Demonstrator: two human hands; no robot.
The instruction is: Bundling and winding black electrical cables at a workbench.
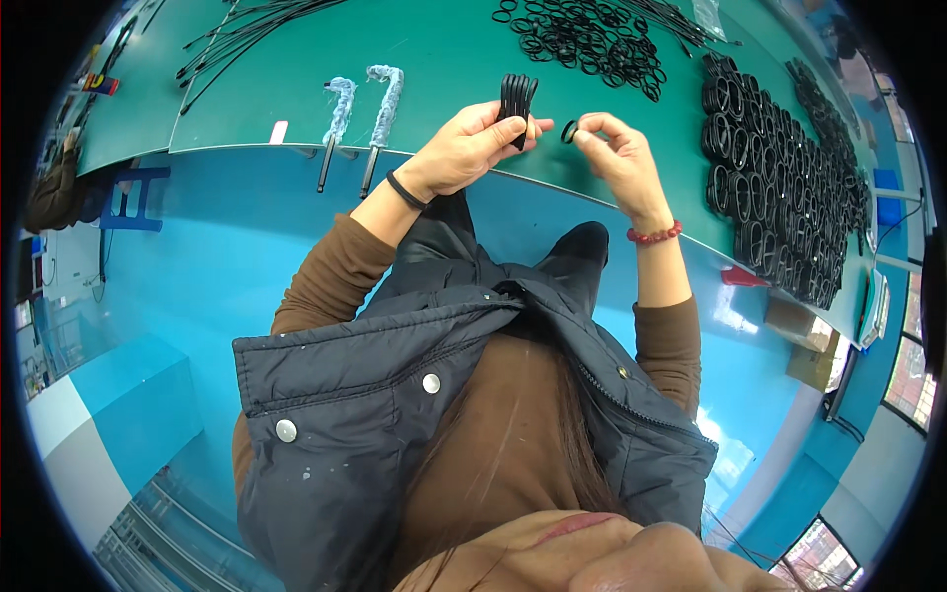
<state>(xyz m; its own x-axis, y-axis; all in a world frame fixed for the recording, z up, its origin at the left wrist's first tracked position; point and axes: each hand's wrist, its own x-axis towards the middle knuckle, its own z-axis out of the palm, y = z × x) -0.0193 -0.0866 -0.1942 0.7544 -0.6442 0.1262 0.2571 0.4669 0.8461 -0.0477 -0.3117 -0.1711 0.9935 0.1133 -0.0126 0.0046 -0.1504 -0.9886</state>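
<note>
Left hand (464, 148) clamps a bunch of black cable ties (517, 102) upright over the worktop's (434, 59) near edge, just beside the right hand (617, 158) — its fingertips pinch a small black ring (569, 131). Best keep the tie ends even so the ring meets them squarely. Green worktop carries loose rings (592, 39), stacked black loops (779, 187), two wrapped tools (360, 118) — blue floor below.

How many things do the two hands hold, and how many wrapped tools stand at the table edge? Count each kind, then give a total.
Bundle of black strips in the left hand: 1
Small black ring in the right hand: 1
Tools with blue-wrapped handles: 2
Total: 4
</note>
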